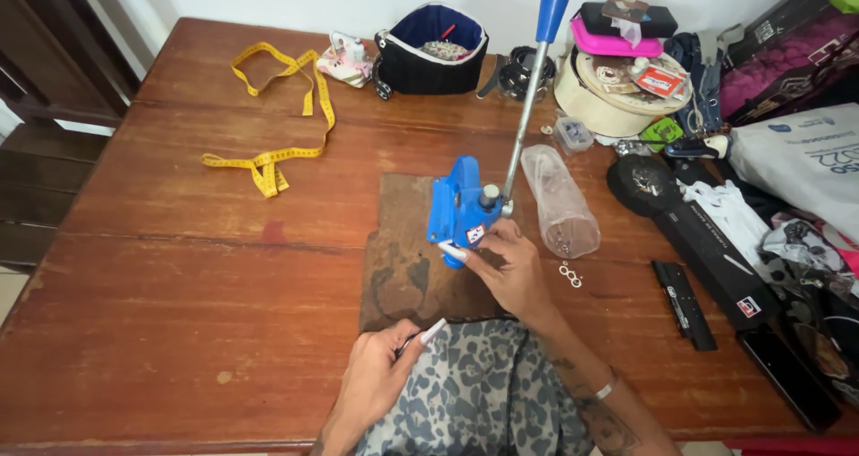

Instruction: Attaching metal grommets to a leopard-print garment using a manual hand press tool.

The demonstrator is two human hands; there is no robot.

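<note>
Head view: wooden table (179, 268), worn board under press.
Press: blue hand press (458, 207) upright at centre, lever up.
Right hand (510, 268): fingers touching press base.
Left hand (380, 366): pinching camouflage fabric (474, 389) at near edge.
Nearby: yellow tape measure (277, 116), clear bag (562, 201).

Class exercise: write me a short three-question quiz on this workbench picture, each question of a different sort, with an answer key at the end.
1. True or false: the right hand rests at the base of the blue lever press.
2. What does the left hand grip? A) the camouflage fabric B) the yellow tape measure C) the clear plastic bottle
3. Fill in: the press stands on a worn brown ____ on the wooden table.

Key: 1 true; 2 A; 3 mat.
</note>
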